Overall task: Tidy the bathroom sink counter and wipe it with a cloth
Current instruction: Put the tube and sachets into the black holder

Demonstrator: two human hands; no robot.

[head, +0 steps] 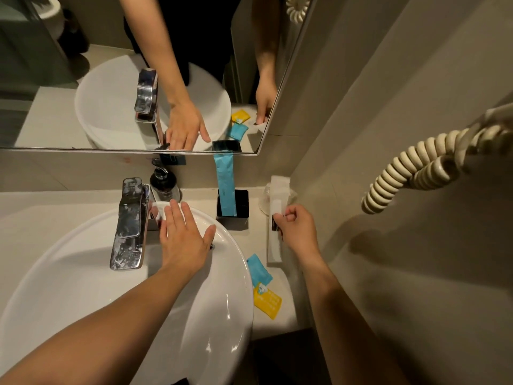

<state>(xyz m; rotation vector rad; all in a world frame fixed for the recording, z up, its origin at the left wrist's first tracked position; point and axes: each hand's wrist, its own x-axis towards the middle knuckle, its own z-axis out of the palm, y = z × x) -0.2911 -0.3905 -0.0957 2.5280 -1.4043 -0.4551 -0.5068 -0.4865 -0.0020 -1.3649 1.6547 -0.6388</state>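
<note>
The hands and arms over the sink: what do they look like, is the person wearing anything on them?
Both are bare. The left hand and right hand carry no gloves, and no rings, watch or bracelet show. Both forearms are uncovered to the picture's edge, so no sleeves are seen. In the mirror the person's clothing looks dark.

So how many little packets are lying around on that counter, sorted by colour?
Blue: 2, a flat sachet by the basin and a long packet standing in the black holder.
Yellow: 1, a sachet near the counter's front edge.
White: 1, a long packet gripped by the right hand.
Total: 4
</note>
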